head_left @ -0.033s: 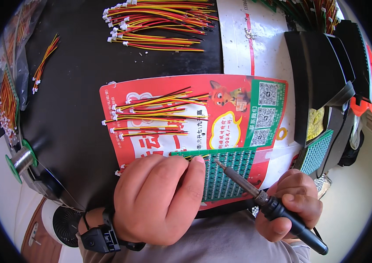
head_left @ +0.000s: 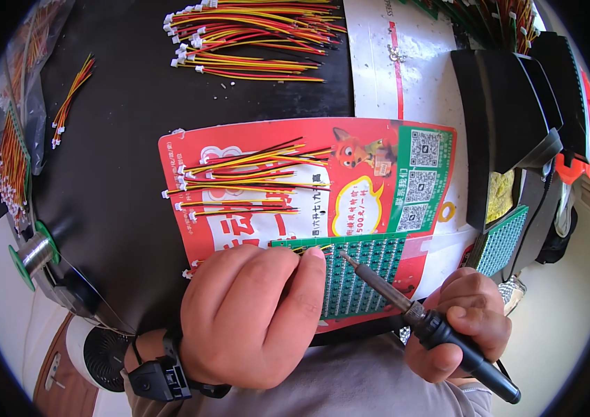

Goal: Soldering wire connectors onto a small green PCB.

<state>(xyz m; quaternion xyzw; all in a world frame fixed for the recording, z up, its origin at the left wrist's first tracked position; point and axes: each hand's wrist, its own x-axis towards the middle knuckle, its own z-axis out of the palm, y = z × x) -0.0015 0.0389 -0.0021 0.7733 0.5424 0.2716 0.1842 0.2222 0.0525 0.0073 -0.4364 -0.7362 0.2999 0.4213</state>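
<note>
I see my left hand (head_left: 253, 316) low in the frame, just left of centre, fingers curled down and pinching the end of a thin yellow-and-red wire (head_left: 309, 248) against the top edge of a green circuit board (head_left: 364, 274). The board lies at lower centre on a red printed card (head_left: 239, 149), with my left fingers covering its left end. My right hand (head_left: 465, 320) sits at lower right, clenched around the black handle of a soldering iron (head_left: 434, 326); its metal tip slants up and left to hover just beside the left fingertips, over the board. A row of red, yellow and black wire leads (head_left: 246, 181) with white connectors lies on the card above the board. A bigger heap of the same leads (head_left: 253, 38) sits at top centre on the black mat (head_left: 121, 174). At far left I make out a green solder spool (head_left: 31, 254), and at the right edge a black stand (head_left: 510, 104) with a yellow sponge (head_left: 500, 194).
</note>
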